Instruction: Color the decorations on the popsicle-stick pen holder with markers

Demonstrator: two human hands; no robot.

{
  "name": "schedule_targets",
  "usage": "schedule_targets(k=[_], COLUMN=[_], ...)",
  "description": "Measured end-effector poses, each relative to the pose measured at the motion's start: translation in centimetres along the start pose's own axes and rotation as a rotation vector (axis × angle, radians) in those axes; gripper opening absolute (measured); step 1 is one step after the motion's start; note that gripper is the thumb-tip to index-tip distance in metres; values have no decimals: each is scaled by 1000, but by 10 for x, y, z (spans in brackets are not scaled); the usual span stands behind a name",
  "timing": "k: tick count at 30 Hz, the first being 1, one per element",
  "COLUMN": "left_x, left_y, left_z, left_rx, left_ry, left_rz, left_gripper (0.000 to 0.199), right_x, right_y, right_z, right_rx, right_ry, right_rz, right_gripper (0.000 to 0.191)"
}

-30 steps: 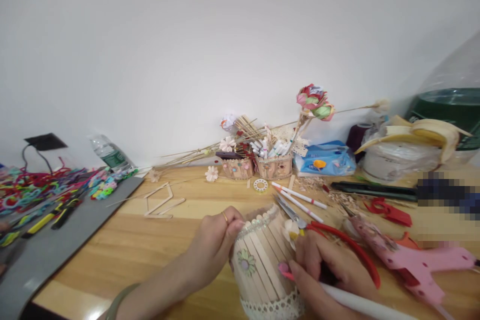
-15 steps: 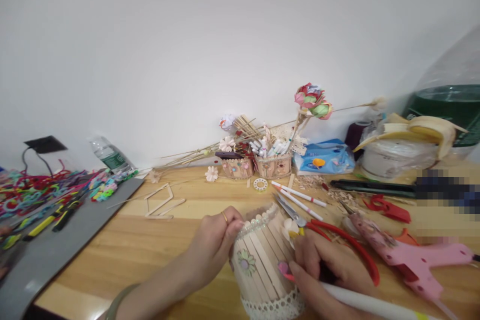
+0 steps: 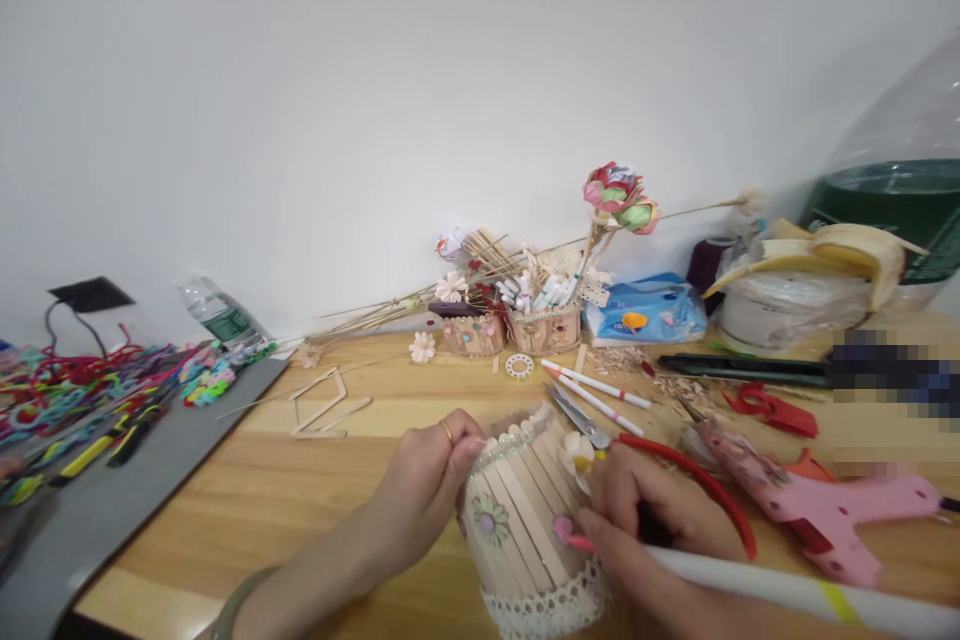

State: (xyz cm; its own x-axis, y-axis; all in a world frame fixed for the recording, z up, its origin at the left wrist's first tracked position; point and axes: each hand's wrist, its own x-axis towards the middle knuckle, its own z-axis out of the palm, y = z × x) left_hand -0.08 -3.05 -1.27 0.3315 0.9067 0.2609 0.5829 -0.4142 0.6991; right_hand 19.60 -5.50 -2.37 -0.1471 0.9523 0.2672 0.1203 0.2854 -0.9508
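A tilted holder made of wooden craft sticks (image 3: 529, 510), with a lace band round its lower end and a beaded trim round its upper rim, is held in front of me. My left hand (image 3: 431, 470) pinches its rim on the left side. In my right hand (image 3: 645, 510) is a white marker (image 3: 742, 580) with a pink tip, which touches or nearly touches a small pink-purple round spot (image 3: 562, 528) on the sticks. A green flower with a purple centre (image 3: 489, 520) sits left of that spot. A white flower (image 3: 578, 460) is on the right side near my fingers.
Pliers with red handles (image 3: 705, 480) and a pink glue gun (image 3: 810, 510) lie to the right. Behind stand decorated stick boxes (image 3: 546, 328) with markers, a blue wipes packet (image 3: 646, 310) and two markers (image 3: 596, 383). Colourful pipe cleaners (image 3: 97, 380) cover the grey mat at left.
The marker's rear end has swung slightly upward, and its pink tip shows more clearly beside the spot. The left hand keeps its hold on the holder.
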Motion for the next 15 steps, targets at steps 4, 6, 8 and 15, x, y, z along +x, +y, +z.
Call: schedule_targets(k=[4, 6, 8, 15], left_x=[0, 0, 0, -1], left_y=[-2, -2, -2, -3], left_z=[1, 1, 0, -1], left_rx=[-30, -29, -18, -10], left_ry=[-1, 2, 8, 7], left_rz=[-6, -2, 1, -8], left_gripper=[31, 32, 32, 31], right_x=[1, 0, 0, 1], right_y=[-4, -6, -7, -4], right_z=[-1, -2, -3, 0], right_rx=[37, -2, -37, -136], right_ry=[75, 18, -2, 24], right_rz=[28, 11, -34, -110], right_gripper=[31, 32, 32, 34])
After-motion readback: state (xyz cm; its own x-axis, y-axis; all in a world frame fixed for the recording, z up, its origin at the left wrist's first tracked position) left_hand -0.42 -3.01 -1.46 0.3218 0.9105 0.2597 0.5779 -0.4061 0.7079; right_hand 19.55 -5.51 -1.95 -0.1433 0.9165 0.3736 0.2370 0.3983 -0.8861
